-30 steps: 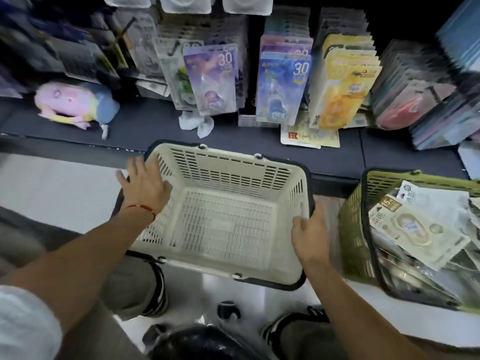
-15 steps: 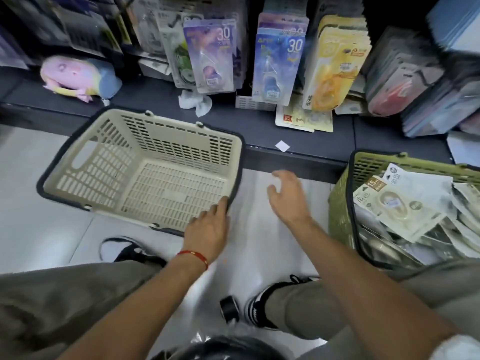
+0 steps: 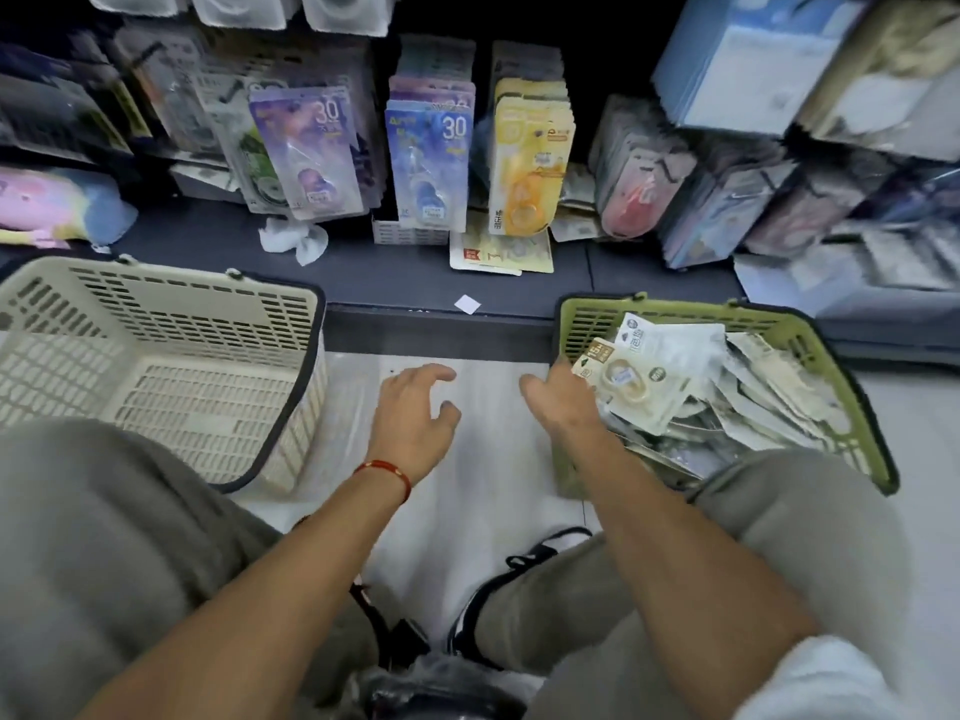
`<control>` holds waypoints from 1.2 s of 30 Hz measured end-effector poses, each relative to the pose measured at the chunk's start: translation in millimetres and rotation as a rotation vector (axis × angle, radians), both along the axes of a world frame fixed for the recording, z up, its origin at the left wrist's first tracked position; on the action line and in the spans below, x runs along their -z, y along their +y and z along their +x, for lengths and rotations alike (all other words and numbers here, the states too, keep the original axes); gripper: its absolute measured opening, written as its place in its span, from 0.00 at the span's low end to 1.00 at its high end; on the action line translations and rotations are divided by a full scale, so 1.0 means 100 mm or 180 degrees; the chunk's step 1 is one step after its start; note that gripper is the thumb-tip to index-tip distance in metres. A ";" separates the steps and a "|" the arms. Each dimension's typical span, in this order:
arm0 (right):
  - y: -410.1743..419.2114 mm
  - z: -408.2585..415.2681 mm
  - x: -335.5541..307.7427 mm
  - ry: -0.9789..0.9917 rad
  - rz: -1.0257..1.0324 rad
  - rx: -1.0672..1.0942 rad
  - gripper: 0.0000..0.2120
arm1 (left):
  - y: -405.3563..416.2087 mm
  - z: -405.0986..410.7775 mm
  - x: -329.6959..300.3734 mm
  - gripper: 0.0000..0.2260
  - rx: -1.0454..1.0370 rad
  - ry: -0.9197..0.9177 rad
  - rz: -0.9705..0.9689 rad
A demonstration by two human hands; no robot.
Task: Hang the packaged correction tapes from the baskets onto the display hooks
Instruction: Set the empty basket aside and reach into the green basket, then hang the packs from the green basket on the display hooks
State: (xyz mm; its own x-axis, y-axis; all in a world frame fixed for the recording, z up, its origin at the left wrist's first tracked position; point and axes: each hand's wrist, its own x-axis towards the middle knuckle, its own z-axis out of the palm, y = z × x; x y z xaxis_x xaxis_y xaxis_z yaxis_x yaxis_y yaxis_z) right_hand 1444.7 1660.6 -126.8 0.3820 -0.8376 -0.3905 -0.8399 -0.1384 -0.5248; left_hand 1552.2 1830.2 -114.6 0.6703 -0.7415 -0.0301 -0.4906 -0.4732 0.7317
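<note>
Both hands hang empty and half-open: the right hand (image 3: 563,402) at the near rim of the green basket (image 3: 852,407) piled with packaged correction tapes (image 3: 639,381), the left hand (image 3: 415,423) above the floor beside the bare beige basket (image 3: 306,366). Picking appears next, a pinch on the top pack, before the full hooks (image 3: 431,163).

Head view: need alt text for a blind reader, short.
A person crouches before a shelf, right hand reaching at the near rim of a green basket full of packaged correction tapes, left hand open over the floor. An empty beige basket sits to the left; packaged tapes hang on display hooks above.
</note>
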 end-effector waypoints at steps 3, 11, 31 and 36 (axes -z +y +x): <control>0.24 0.11 -0.13 -0.0508 0.0635 -0.0360 0.39 | -0.29 -0.10 0.00 0.13 -0.0382 0.1096 -0.0078; -0.35 -0.29 -0.53 -0.1829 0.0025 0.0008 0.14 | -0.52 -0.03 0.35 0.24 -0.1078 0.1424 -0.0026; -0.66 -0.91 0.34 0.0383 -0.0914 -0.0499 0.31 | -0.23 0.49 0.28 0.26 -0.1593 -0.0232 0.0473; -0.77 -0.84 0.37 0.0125 -0.0777 0.0149 0.34 | -0.20 0.19 0.07 0.29 -0.0699 -0.0721 0.0108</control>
State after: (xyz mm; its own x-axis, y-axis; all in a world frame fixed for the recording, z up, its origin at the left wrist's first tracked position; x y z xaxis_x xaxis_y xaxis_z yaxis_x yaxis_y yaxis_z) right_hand 1360.5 1583.4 -163.8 0.3290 -0.9254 -0.1883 -0.8676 -0.2174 -0.4473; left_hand 1570.9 1810.5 -122.0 0.8068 -0.5793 0.1159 -0.5226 -0.6083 0.5974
